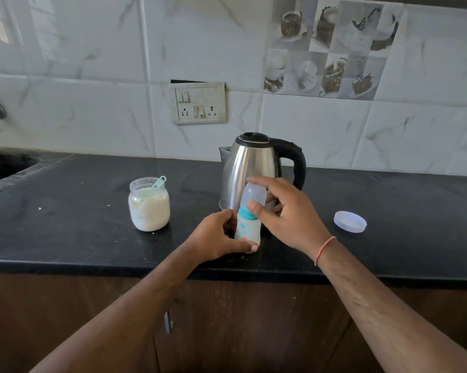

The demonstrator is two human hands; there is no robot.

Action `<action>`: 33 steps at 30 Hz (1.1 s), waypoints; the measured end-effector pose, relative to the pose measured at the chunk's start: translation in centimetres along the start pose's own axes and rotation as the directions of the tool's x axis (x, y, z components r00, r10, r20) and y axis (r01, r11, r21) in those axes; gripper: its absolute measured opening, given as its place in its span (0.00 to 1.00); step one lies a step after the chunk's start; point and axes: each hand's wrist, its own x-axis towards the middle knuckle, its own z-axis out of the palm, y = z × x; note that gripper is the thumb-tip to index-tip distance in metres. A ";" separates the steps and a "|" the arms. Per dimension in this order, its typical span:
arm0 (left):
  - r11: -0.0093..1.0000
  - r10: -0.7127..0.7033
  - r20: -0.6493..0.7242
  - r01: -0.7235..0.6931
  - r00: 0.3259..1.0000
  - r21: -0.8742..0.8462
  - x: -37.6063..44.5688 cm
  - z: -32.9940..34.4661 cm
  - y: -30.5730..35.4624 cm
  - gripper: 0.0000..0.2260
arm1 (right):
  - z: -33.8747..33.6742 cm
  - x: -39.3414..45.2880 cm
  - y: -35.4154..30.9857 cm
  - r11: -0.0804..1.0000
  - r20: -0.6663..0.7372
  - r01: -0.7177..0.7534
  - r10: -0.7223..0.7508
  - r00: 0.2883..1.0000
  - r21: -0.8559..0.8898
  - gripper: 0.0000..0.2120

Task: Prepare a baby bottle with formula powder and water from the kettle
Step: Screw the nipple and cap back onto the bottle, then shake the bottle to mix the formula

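A baby bottle [247, 228] with a teal collar and a clear dome cap stands on the black counter [78, 238] in front of the steel kettle [251, 162]. My left hand [216, 239] wraps around the bottle's base. My right hand [286, 211] grips the cap and collar at the top, thumb on the teal ring. The bottle's body looks milky white. Left of the bottle stands an open glass jar of white formula powder [149, 204] with a pale green scoop [158, 183] sticking out of it.
A pale blue jar lid [350, 221] lies on the counter to the right. A switch and socket plate [199, 103] sits on the tiled wall behind the kettle. A sink edge [3, 168] is at far left. Brown cabinet doors [227, 332] are below the counter's front edge.
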 end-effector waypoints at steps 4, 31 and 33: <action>1.000 0.024 -0.007 -0.024 1.000 0.000 0.0 0.0 0.0 0.30 | 0.7 -0.5 -0.1 0.997 0.087 0.003 0.004 0.996 -0.076 0.25; 0.999 0.051 0.055 -0.051 0.997 0.003 -0.4 0.2 0.1 0.42 | 0.6 -1.9 1.4 0.536 -0.366 -0.054 0.643 0.673 0.843 0.43; 0.999 0.037 0.057 -0.038 0.998 0.005 -0.4 0.1 0.0 0.43 | 0.5 -1.8 1.2 0.510 -0.247 -0.144 0.621 0.743 0.848 0.42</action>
